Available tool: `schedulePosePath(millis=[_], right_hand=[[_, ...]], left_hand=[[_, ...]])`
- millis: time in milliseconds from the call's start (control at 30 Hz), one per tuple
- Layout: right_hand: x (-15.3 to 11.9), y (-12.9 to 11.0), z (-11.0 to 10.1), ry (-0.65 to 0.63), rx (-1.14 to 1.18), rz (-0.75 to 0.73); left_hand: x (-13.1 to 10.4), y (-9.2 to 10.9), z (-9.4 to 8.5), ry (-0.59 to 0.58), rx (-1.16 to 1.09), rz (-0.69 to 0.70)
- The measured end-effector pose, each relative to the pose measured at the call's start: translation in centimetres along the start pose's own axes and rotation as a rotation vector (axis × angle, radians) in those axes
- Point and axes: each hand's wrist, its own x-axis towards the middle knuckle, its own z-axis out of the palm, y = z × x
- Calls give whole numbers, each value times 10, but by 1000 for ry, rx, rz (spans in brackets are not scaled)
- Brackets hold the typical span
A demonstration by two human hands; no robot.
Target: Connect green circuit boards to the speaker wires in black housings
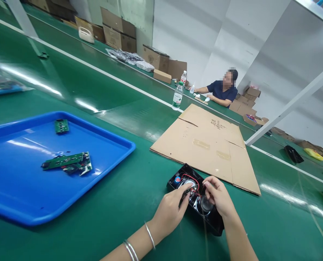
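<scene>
A black open speaker housing (215,222) lies at a slant on the green bench. Inside it are two round speakers (205,203), red wires (190,176) and a blue cylindrical part (177,179). My left hand (172,206), with bangles at the wrist, reaches over the housing from the left. Its thumb and fingers close on a small dark part near the upper speaker, mostly hidden by the fingers. On the right side, my right hand (218,194) pinches its thumb and fingertips together above the lower speaker. Whatever is between those fingertips is too small to make out.
To the left, a blue tray (77,203) holds several green circuit boards (66,161). A flat cardboard sheet (205,141) lies just beyond the housing. Behind it stands a water bottle (177,97). A person (223,90) sits at the far bench among cardboard boxes (156,58).
</scene>
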Motion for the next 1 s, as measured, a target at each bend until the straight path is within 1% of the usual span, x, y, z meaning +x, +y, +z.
schedulePosePath(millis=[67, 100, 200, 267, 300, 400, 467, 533, 633, 800, 900, 1000], right_hand=[[2, 1, 0, 47, 119, -14], [3, 2, 0, 55, 140, -28], [1, 3, 3, 60, 71, -68], [-3, 2, 5, 85, -66, -102], [-5, 2, 7, 100, -172, -134], [-11, -1, 13, 111, -543, -287], [-14, -2, 16, 80, -694, -378], [-16, -2, 18, 53, -763, -429], [-17, -1, 19, 57, -855, -462], [-16, 5, 19, 67, -995, -540], [-17, 8, 21, 103, -1134, -598], [-18, 9, 24, 151, -1245, -643]], left_hand=[[1, 2, -1, 16, 7, -14], [1, 2, -1, 29, 22, -18], [2, 2, -1, 72, 90, -62], [1, 1, 0, 84, 115, -107], [1, 0, 0, 92, 120, -122], [0, -2, 2, 108, 128, -152], [0, -2, 2, 114, 132, -176], [0, -2, 2, 112, 134, -192], [0, -1, 1, 106, 144, -180], [0, -3, 2, 48, 106, -168], [0, -2, 4, 20, 67, -190], [1, 0, 3, 15, 32, -219]])
